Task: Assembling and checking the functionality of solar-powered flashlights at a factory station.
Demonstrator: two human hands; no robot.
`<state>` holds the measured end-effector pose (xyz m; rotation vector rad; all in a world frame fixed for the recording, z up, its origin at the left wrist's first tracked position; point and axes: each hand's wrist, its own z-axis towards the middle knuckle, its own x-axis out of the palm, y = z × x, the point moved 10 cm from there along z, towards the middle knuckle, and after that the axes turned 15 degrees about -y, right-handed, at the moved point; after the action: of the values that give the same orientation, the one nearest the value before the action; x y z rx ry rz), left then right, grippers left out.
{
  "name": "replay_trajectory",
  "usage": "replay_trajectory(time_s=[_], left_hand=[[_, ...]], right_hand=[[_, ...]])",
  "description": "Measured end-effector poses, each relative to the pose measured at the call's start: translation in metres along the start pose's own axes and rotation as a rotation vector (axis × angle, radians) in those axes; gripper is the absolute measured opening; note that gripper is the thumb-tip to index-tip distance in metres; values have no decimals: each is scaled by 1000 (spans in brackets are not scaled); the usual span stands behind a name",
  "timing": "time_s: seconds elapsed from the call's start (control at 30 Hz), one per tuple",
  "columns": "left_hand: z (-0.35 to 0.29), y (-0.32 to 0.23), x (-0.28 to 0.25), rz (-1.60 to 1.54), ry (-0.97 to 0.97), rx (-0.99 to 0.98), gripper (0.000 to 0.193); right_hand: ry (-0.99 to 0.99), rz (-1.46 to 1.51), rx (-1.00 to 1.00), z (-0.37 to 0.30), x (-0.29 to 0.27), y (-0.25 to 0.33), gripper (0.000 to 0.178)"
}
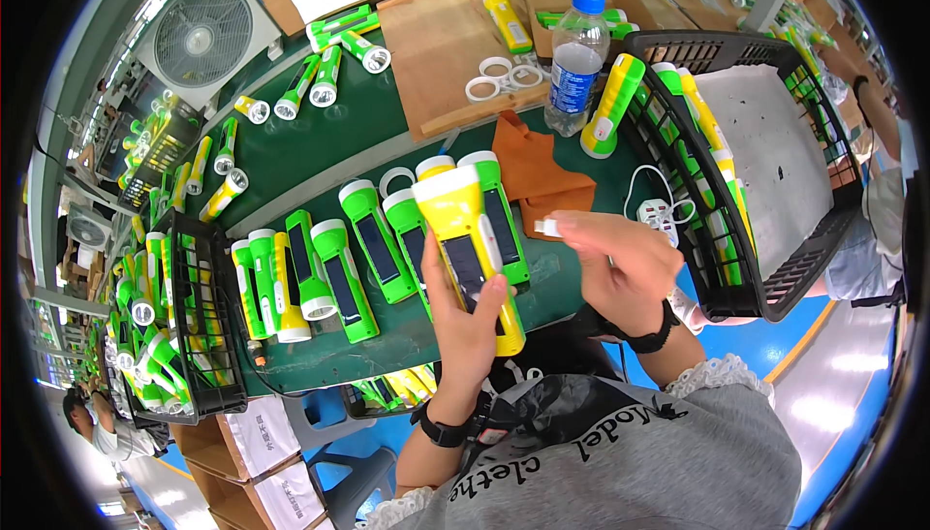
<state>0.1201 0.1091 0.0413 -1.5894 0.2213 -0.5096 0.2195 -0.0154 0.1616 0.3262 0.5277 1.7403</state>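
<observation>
My left hand (468,331) is wrapped round a yellow flashlight (457,208) with a white rim and a dark panel on its side, its head pointing away from me. To its right, my right hand (630,273) pinches a small white plug (548,228), apart from the flashlight. Beneath the hands, green flashlights with dark panels (344,285) lie in a row on the green table (387,341). An orange-brown cloth (542,167) lies just beyond the right hand. Beside that hand is a white multi-port charger (659,215) with a white cable.
A black basket (722,302) with flashlights and a grey sheet stands at right, another black basket (208,399) of flashlights at left. A blue-capped bottle (578,65) and an upright flashlight (613,109) stand ahead. White rings (484,88) lie on a wooden board (426,36).
</observation>
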Motion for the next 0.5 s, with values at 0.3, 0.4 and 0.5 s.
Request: replay_trajectory(time_s=[0.3, 0.4, 0.5], left_hand=[[-15, 8, 18, -271, 154, -266, 71], [-15, 11, 20, -286, 182, -287, 71], [-14, 13, 20, -257, 168, -287, 72]], right_hand=[[132, 93, 119, -11, 22, -15, 18], [138, 61, 104, -12, 20, -16, 19], [147, 11, 36, -10, 20, -11, 23]])
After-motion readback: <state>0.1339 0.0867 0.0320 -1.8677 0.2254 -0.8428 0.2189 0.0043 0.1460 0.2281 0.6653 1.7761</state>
